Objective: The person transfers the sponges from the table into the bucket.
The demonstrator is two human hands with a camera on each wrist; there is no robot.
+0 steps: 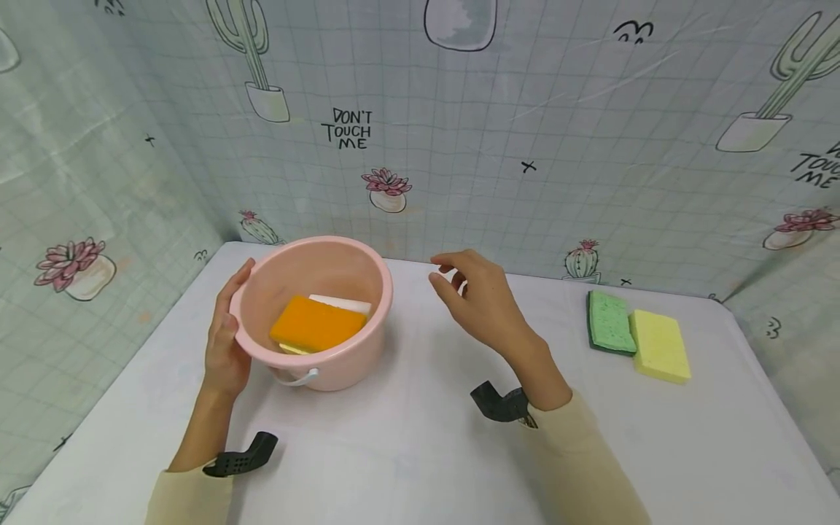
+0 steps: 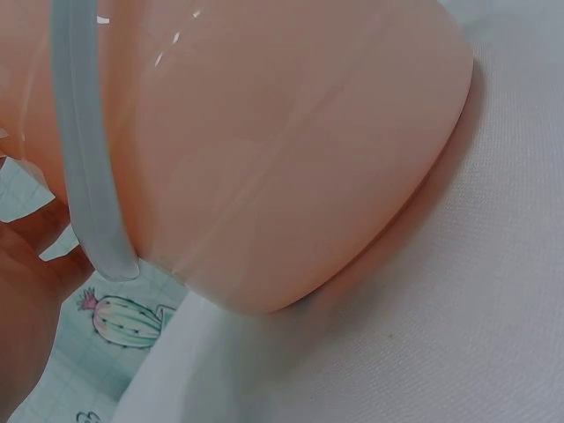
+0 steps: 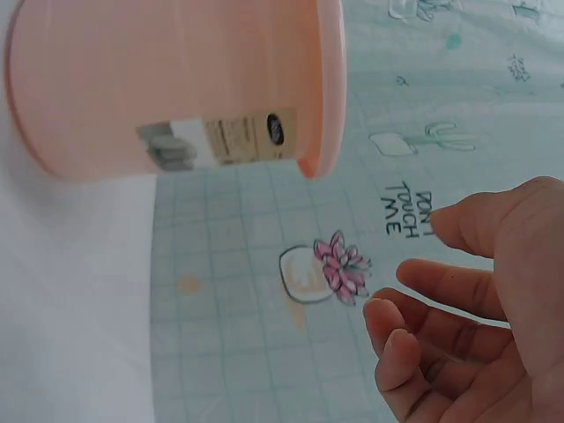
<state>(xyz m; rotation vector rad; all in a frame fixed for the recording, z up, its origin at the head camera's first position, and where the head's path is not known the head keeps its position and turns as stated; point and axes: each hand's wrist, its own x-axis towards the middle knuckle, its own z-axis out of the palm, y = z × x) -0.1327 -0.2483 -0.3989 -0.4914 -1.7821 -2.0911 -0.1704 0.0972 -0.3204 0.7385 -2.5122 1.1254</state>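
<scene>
A pink bucket point(image 1: 341, 364) stands on the white table point(image 1: 407, 452), tipped a little toward me. Its white handle point(image 1: 298, 378) hangs down the front. An orange sponge point(image 1: 315, 324) lies inside on top of a white sponge point(image 1: 344, 302). My left hand point(image 1: 230, 321) grips the bucket's left rim, thumb over the edge. The left wrist view shows the bucket wall point(image 2: 282, 150) and handle point(image 2: 88, 176) up close. My right hand point(image 1: 453, 281) hovers just right of the bucket with its fingers loosely spread, holding nothing. In the right wrist view its fingers point(image 3: 467, 326) are apart from the bucket point(image 3: 176, 79).
A green sponge point(image 1: 610, 321) and a yellow sponge point(image 1: 659, 345) lie side by side at the table's right. Cactus-print sheets point(image 1: 525, 146) wall in the back and both sides. Bare tabletop lies in front of the bucket.
</scene>
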